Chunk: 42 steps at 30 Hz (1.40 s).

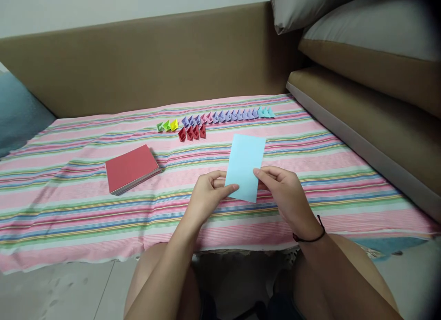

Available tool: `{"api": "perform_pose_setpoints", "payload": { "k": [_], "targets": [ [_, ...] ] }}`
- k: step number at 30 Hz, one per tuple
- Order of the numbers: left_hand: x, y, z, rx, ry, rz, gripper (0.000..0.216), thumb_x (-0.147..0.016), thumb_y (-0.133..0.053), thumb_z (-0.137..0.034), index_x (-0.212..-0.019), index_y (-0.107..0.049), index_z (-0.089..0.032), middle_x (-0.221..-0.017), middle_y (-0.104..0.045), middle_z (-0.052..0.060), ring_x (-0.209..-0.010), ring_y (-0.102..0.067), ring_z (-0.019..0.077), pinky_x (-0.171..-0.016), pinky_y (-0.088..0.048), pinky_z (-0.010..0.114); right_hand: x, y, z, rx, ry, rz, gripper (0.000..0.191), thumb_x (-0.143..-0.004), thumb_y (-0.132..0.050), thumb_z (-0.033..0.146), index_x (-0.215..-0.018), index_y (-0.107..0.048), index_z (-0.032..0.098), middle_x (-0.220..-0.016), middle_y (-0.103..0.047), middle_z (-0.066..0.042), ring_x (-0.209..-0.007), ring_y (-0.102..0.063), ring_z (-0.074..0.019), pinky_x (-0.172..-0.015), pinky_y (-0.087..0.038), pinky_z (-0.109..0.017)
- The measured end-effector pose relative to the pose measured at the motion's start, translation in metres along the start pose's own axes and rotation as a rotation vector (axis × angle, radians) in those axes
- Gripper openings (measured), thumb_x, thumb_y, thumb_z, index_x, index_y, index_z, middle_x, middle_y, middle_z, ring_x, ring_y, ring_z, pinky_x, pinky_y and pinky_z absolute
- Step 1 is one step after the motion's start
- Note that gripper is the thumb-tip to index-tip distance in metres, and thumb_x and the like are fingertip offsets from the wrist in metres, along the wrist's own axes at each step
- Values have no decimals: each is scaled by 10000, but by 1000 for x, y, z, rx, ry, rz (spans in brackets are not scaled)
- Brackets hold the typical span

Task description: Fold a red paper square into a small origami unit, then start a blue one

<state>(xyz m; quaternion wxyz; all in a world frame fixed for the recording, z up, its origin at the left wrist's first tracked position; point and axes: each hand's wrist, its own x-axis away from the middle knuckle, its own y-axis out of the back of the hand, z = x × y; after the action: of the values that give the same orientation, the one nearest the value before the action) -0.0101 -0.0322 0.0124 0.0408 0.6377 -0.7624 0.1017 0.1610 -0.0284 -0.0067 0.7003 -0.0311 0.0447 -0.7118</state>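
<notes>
A light blue sheet of paper [245,163] is held up over the striped cloth, flat and without visible folds. My left hand [212,187] pinches its lower left edge, thumb on the front and fingers behind. On the right edge, my right hand [279,182] grips it the same way, with a dark cord bracelet on the wrist. Beyond the sheet stands a long row of small folded paper boats [223,117] in purple, pink and light blue. Several dark red paper boats [192,133] sit in front of that row, and green and yellow ones [167,126] at its left end.
To the left lies a stack of coloured paper [131,168] with a red sheet on top. The striped cloth [86,214] covers the seat. A brown backrest [155,62] rises behind it. Cushions [372,48] are piled on the right, and a blue cushion [20,108] is at far left.
</notes>
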Motion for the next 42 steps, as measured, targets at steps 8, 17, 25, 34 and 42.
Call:
{"api": "perform_pose_setpoints", "payload": {
  "k": [8,17,25,34,42],
  "targets": [
    [-3,1,-1,10,-68,-73,312,-696,-699,-404,-850,-675,-134,-717,-676,32,-653,-618,148,-643,-494,266,-1,3,2,14,-21,27,212,-761,-661,382,-753,-684,172,-741,-692,-31,-683,-640,-182,-641,-538,-307],
    [-5,2,5,-49,-172,-263,273,-705,-702,-363,-863,-637,-151,-798,-680,40,-755,-633,171,-703,-509,292,2,-4,3,147,3,38,242,-739,-675,409,-699,-670,171,-708,-688,-41,-683,-631,-188,-612,-498,-286],
    [1,-10,-1,43,-100,17,430,-766,-655,-385,-1129,-594,-160,-1104,-655,97,-1034,-601,216,-885,-459,317,6,-9,7,266,63,3,299,-656,-748,389,-547,-571,173,-504,-547,23,-489,-467,-108,-474,-367,-242],
    [-2,-2,5,141,4,-103,293,-713,-694,-392,-827,-668,-123,-719,-675,35,-586,-564,122,-555,-429,229,1,0,5,55,12,79,261,-704,-714,407,-653,-591,182,-588,-551,19,-537,-474,-109,-484,-367,-232],
    [-2,19,-7,108,-154,-158,259,-663,-748,-340,-796,-675,-131,-552,-611,-11,-481,-512,91,-456,-377,188,-5,15,13,29,-6,-50,228,-747,-675,399,-674,-621,190,-633,-569,8,-560,-481,-109,-487,-382,-222]
  ]
}}
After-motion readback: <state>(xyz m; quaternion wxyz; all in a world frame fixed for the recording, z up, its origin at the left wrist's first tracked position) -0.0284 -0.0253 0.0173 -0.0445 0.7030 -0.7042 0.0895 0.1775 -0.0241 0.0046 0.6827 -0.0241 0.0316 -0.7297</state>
